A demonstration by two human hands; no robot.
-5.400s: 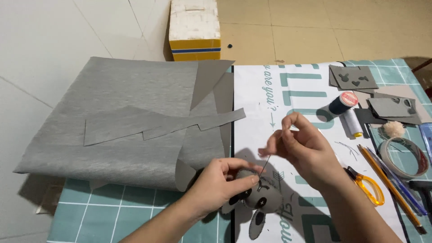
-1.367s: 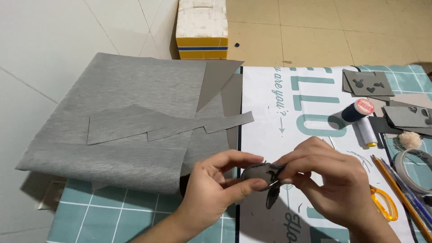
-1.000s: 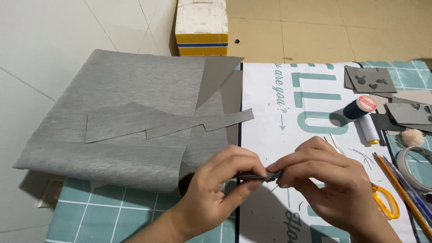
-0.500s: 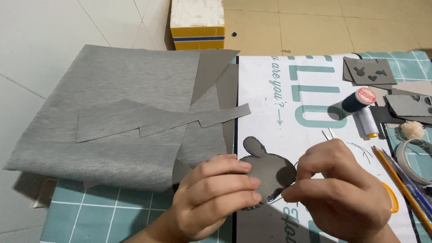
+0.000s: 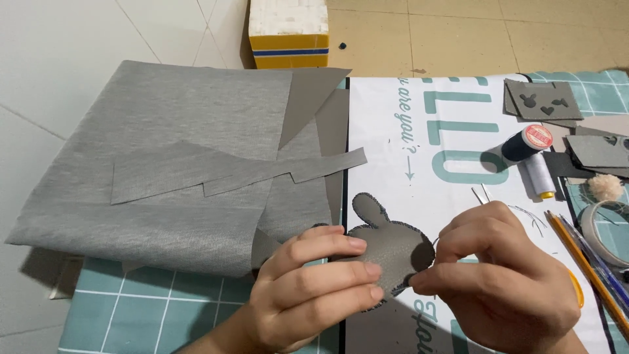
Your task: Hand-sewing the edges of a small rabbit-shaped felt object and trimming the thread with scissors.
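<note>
My left hand [image 5: 308, 288] grips a small grey felt animal shape [image 5: 386, 242] with round ears and dark stitching round its edge, held flat and facing up. My right hand [image 5: 504, 282] pinches at the shape's right edge, fingers closed as if on a needle, which I cannot make out; a thin thread runs from there. Both hands hover low over the white printed sheet [image 5: 445, 151].
A large grey fabric sheet [image 5: 164, 177] with cut strips lies at left on a teal cutting mat [image 5: 151, 308]. At right lie a dark thread spool [image 5: 527, 143], a white spool [image 5: 540, 176], grey felt scraps [image 5: 540, 101], pencils [image 5: 583, 262], yellow-handled scissors and a tape roll. A yellow-and-white box [image 5: 288, 33] stands behind.
The felt shape has been turned from edge-on to flat, face up. My right hand moved from its top to its right edge, and both hands sit lower and nearer.
</note>
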